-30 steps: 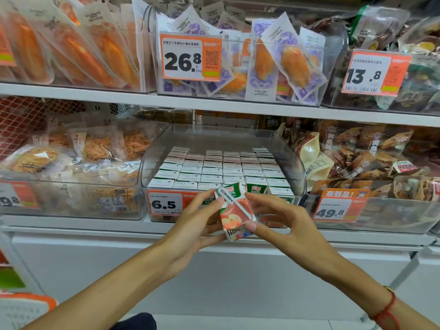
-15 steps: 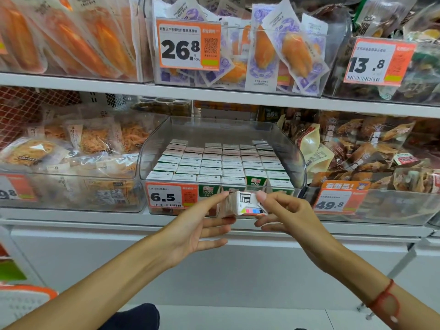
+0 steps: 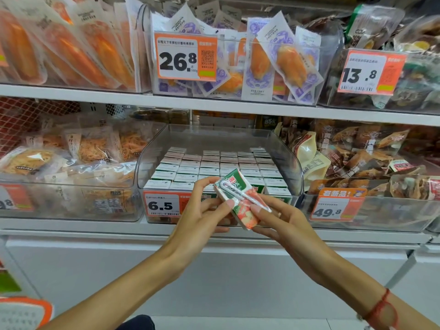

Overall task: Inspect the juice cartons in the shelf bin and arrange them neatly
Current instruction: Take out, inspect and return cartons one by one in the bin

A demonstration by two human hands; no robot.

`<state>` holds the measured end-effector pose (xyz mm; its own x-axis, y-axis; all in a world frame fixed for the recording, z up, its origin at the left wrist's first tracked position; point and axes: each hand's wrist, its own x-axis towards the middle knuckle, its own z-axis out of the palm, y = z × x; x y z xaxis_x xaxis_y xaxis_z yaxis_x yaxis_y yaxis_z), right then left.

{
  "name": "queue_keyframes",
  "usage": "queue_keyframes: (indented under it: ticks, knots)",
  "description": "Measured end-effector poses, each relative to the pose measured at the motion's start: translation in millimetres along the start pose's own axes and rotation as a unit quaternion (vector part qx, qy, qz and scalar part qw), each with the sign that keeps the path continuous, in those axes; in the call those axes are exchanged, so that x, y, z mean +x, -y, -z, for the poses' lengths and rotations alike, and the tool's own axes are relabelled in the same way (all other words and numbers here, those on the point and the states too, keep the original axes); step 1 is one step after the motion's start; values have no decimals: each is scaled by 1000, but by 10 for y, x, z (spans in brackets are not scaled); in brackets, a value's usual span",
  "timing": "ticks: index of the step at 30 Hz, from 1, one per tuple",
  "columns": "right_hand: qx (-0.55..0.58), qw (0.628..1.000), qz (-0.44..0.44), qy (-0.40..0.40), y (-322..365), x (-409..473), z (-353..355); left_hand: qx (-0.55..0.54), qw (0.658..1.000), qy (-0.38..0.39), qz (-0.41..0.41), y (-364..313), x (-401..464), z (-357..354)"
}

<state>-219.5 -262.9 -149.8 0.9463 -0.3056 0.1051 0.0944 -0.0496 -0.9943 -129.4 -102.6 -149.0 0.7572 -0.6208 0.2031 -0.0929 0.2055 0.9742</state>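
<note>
Before the bin (image 3: pixel 289 160), left hand (image 3: pixel 202 217) and right hand (image 3: pixel 283 225) grip a tilted carton (image 3: pixel 240 201).

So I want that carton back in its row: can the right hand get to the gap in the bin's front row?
Probably yes. The clear bin is open-topped, and the right hand holds the juice carton just before the gap, nothing between.
</note>
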Motion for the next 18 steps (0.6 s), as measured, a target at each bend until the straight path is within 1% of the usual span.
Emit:
queue_keyframes:
  ticks: [5,8,10,13,16,18]
  knots:
    - [-31,998,31,-44,-20,12,-4,12,1000,-20,15,50,7,-3]
    - [-104,990,67,-70,-23,9,6,38,997,-25,66,119,14,-17]
    - [-181,974,108,-82,-44,5,28,31,993,-36,108,133,28,2]
    - [-319,921,199,-97,-34,-13,89,-42,987,-30,151,81,68,45]
    - [-401,863,300,-63,-20,-31,136,-115,974,-20,196,40,81,64]
    - [-459,818,346,-41,-35,-37,133,-145,965,-4,218,40,65,63]
